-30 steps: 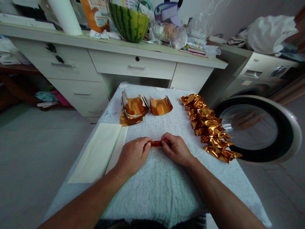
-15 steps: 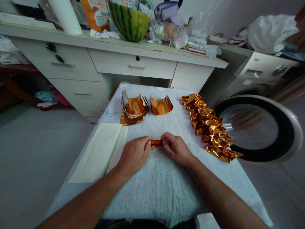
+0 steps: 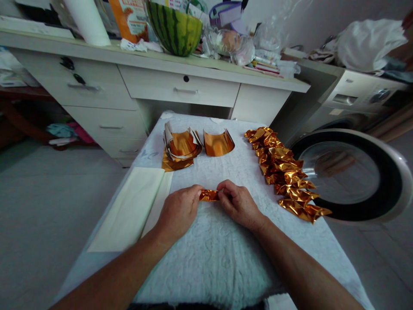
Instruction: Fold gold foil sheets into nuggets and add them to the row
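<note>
A small folded piece of gold foil paper [image 3: 208, 196] is stretched between my hands above the cloth-covered table. My left hand [image 3: 181, 207] pinches its left end, and my right hand [image 3: 240, 204] pinches the right end, fingers curled. Beyond them a single curved gold sheet [image 3: 218, 144] lies on the cloth. Left of that sits a stack of curled gold foil sheets [image 3: 182, 145] with pale undersides. On the right, several folded gold foil pieces [image 3: 285, 172] lie in an overlapping row.
Pale paper sheets [image 3: 129, 206] lie at the table's left side. The table [image 3: 206, 258] has a light blue cloth cover. Behind it stands a white drawer counter [image 3: 180, 84] bearing a cut watermelon [image 3: 176, 30]. A washing machine's open round door [image 3: 348, 172] is close to the right edge.
My left hand has shifted slightly left, and more of the gold foil paper shows between my hands. My right hand stays nearly in place, its fingers slightly shifted.
</note>
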{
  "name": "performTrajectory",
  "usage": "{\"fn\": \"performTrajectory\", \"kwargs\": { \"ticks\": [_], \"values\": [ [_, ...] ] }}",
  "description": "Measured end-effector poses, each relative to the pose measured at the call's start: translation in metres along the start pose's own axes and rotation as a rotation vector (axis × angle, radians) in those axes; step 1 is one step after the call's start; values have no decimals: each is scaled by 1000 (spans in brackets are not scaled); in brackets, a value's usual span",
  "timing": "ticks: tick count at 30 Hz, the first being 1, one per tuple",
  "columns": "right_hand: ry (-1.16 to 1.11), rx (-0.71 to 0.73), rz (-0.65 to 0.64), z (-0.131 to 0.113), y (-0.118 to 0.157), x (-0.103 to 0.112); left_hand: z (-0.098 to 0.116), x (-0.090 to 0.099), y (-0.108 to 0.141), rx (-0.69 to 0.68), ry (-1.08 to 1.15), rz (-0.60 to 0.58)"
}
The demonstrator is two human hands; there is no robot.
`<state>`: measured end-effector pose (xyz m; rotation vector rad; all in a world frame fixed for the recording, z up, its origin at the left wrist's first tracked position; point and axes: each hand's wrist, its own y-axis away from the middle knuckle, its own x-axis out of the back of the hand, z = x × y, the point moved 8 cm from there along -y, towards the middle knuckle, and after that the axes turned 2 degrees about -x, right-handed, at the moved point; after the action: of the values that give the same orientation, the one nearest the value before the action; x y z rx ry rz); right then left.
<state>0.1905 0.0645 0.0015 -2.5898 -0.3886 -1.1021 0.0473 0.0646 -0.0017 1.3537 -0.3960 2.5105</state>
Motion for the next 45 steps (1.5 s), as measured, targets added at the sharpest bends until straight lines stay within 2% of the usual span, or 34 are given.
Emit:
{"fn": "performTrajectory", "kwargs": {
  "ticks": [16, 24, 33, 41, 45],
  "values": [
    [34, 38, 39, -6, 0, -6, 0, -2, 0, 14, -107, -4],
    [78, 47, 74, -6, 4, -7, 2, -4, 0, 5, -231, -13],
    [111, 130, 53, -16, 4, -10, 0, -5, 0, 1, -247, 5],
    [134, 83, 94, -9, 4, -10, 6, -8, 1, -54, -259, -20],
    [136, 116, 94, -14, 3, -9, 6, -7, 0, -50, -278, -19]
  ]
}}
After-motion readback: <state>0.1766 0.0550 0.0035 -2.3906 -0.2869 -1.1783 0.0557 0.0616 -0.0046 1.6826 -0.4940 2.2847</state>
